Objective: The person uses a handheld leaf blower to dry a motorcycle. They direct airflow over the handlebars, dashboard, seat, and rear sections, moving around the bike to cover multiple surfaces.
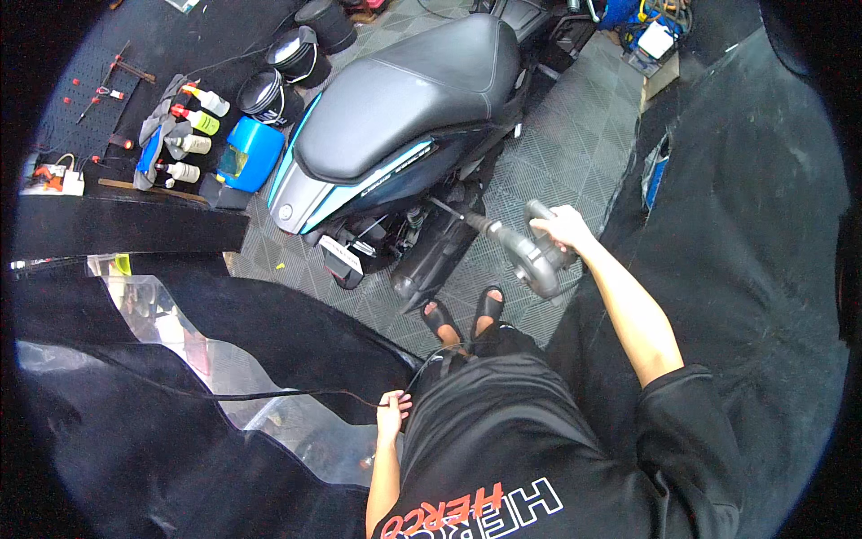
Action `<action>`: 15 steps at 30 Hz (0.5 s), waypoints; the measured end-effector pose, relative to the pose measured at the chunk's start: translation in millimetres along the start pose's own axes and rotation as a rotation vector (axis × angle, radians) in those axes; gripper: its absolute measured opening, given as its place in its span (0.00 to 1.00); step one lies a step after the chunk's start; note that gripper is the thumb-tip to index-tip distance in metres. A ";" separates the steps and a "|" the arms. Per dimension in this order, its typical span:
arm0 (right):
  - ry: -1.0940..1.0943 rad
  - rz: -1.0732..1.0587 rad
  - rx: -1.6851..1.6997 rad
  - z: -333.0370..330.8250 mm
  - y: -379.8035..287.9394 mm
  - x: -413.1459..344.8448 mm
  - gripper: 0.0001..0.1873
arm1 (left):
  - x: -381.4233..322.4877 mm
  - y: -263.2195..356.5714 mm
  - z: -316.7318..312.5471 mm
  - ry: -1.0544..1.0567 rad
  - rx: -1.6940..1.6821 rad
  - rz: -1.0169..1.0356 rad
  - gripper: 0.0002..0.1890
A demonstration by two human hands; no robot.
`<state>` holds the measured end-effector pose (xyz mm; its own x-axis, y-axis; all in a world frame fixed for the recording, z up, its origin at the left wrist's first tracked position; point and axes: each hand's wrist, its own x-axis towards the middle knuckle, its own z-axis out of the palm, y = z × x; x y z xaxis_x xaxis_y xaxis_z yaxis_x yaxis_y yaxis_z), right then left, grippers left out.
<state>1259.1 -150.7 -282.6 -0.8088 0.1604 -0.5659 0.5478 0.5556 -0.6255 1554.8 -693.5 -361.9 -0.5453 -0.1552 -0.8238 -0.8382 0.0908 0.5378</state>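
Observation:
My right hand grips the handle of a grey handheld electric blower. Its narrow nozzle points at the lower rear side of a parked scooter, near the dark exhaust muffler. Low at my left side, my left hand is closed around a black power cable. The cable runs off to the left and also down past my legs. The scooter has a grey-black seat and a tail with light-blue trim.
Left of the scooter stand several black buckets, a blue plastic container and several spray bottles. A black curtain with a clear strip hangs at the left, and dark sheeting lines the right. Grey tiles cover the floor.

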 end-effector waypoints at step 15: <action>-0.054 -0.228 -0.188 25.4 -65.8 -23.8 0.17 | 16.3 -17.8 -7.9 0.024 -0.067 -0.002 0.15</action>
<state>1247.8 -211.9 -241.6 -0.8913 -0.0268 -0.4526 0.2997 0.7143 -0.6324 1560.9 -705.4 -383.5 -0.5423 -0.1792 -0.8209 -0.8366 0.0241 0.5474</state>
